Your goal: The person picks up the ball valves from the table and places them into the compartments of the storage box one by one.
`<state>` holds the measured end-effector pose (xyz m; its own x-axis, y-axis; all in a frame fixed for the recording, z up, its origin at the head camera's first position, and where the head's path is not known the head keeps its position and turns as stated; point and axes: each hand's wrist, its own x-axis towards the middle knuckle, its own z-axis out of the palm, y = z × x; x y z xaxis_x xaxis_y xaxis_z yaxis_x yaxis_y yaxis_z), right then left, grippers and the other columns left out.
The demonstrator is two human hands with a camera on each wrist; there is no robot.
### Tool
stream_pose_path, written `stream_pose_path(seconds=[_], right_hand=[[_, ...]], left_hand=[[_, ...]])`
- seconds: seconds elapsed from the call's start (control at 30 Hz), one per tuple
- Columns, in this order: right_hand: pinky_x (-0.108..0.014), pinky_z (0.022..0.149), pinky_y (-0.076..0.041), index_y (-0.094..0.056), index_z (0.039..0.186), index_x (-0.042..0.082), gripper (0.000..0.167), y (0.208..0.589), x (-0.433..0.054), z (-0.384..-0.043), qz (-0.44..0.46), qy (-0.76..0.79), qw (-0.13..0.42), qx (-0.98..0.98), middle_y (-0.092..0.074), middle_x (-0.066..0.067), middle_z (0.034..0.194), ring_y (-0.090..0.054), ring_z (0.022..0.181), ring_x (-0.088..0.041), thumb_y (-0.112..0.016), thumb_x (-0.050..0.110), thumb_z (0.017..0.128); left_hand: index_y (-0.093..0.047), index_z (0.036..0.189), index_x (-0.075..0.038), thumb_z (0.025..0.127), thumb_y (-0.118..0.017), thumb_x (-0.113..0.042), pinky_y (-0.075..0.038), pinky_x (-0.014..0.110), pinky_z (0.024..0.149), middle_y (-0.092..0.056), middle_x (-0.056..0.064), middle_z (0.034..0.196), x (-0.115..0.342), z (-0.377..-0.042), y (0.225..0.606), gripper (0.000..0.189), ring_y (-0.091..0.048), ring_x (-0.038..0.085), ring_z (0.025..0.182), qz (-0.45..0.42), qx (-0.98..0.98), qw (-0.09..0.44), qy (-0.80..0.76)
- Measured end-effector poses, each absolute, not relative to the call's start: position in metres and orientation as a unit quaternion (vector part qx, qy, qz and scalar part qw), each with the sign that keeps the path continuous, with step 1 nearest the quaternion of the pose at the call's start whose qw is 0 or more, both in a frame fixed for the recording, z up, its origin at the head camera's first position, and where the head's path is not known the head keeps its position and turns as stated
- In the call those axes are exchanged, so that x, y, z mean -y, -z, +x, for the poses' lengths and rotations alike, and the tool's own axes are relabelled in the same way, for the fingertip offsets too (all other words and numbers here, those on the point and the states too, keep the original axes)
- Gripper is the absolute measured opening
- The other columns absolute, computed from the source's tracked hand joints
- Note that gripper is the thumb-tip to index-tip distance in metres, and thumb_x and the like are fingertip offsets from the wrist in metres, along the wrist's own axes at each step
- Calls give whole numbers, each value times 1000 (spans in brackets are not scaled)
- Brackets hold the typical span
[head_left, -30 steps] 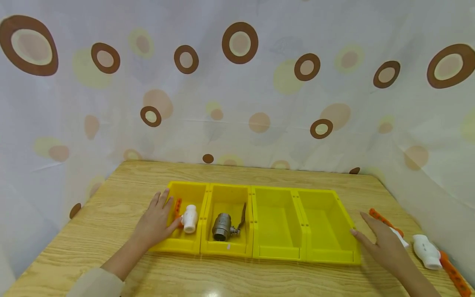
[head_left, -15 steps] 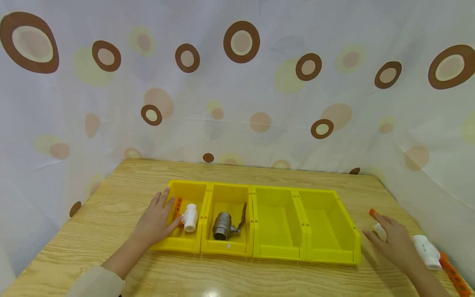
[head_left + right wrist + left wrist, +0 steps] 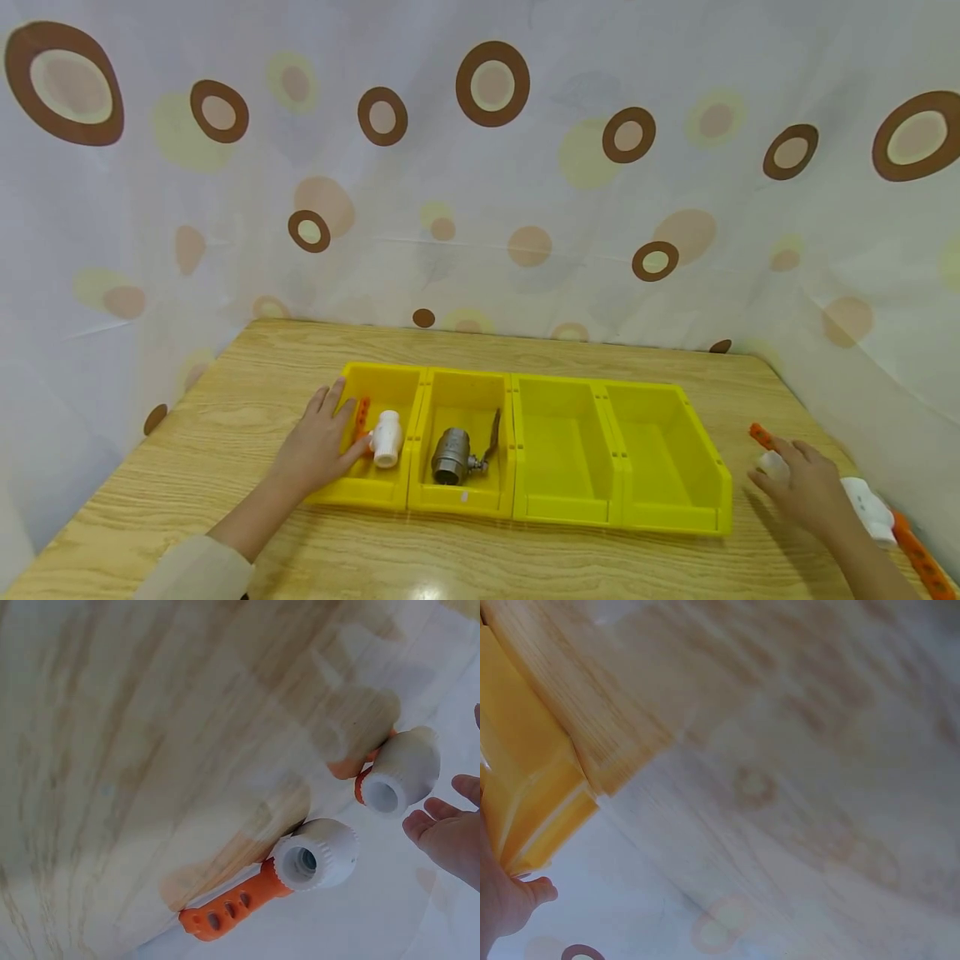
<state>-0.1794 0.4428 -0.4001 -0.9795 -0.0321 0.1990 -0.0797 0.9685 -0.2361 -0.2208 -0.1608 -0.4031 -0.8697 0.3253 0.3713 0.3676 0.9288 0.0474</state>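
My left hand [image 3: 315, 446] rests on the left wall of the leftmost yellow bin [image 3: 360, 497], fingers stretched along the wall and thumb over the inside. In that bin lies a white plastic ball valve [image 3: 387, 439] with an orange handle. A metal ball valve [image 3: 452, 457] with a lever lies in the bin beside it. At the right, my right hand [image 3: 810, 492] reaches with spread fingers over another white ball valve [image 3: 772, 468], partly hidden by the hand. The right wrist view shows a gap between the fingers [image 3: 442, 810] and this white valve [image 3: 405, 769].
Two more yellow bins [image 3: 570, 510] complete the joined row, with nothing in them. One more white valve [image 3: 870, 510] with an orange handle [image 3: 922, 554] lies on the wooden table [image 3: 525, 562] near its right edge. A patterned curtain [image 3: 465, 183] hangs behind and at both sides.
My right hand has left the rightmost bin's side and moved right, over the nearer white valve. My left hand stays on the leftmost bin.
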Motion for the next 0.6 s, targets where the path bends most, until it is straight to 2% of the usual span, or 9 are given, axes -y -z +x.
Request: stream_pose_path(seconds=[0.43, 0.6], right_hand=[[-72, 83, -30, -36, 122, -24, 69, 408, -455, -191, 14, -114, 59, 992, -32, -56, 114, -34, 101, -69, -56, 34, 91], [-71, 81, -34, -38, 119, -25, 65, 410, -455, -190, 19, -100, 70, 992, -36, -56, 109, -38, 98, -68, -58, 30, 90]], left_hand=[[-57, 118, 6, 85, -64, -36, -51, 50, 87, -38, 29, 139, 161, -221, 404, 54, -42, 47, 122, -180, 964, 187, 53], [-57, 117, 6, 84, -64, -36, -52, 49, 85, -38, 30, 139, 161, -221, 404, 54, -43, 47, 121, -180, 964, 189, 50]])
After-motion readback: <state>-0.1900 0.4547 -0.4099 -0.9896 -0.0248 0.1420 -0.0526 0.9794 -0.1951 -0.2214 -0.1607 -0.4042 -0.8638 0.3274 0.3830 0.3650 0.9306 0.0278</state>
